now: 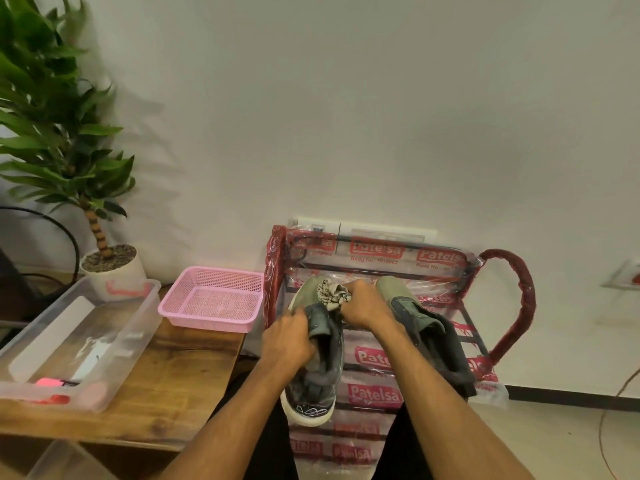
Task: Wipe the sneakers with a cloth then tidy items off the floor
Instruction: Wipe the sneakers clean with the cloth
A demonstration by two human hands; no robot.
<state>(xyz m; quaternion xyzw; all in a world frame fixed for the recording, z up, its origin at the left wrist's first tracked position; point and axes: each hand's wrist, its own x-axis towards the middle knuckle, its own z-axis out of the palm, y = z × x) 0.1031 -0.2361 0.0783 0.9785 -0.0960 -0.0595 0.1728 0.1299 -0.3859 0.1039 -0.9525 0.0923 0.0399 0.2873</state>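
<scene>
The wiping is under way and, by my judgement, nowhere near finished. The left hand (289, 341) has its fingers curled round the tongue and collar of one sneaker (313, 386), holding it steady. The right hand (363, 306), just beyond and to the right of the left, is bunched round a crumpled patterned cloth (332, 295) and presses it on the upper of that same shoe, near the toe. The two hands are close together but do not seem to touch.

The second sneaker (422, 320) lies just to the right of the right forearm, with neither hand on it. Both shoes sit on a plastic-wrapped rack (377, 252) under the hands (its wrap bears a red printed label). Whether either shoe is clean already I cannot tell; both look grey-green and dull, with no clear line between wiped and unwiped parts.

So what is left, as I read it: the rest of the held shoe, probably the whole of the other one, and then all of the tidying. To the left of the left hand stand a pink basket (211, 299) and, farther left, a clear plastic box (76, 341) on a wooden table (173, 375), likely places for things. Little of the floor shows here, so what must be picked up from it I cannot say.
</scene>
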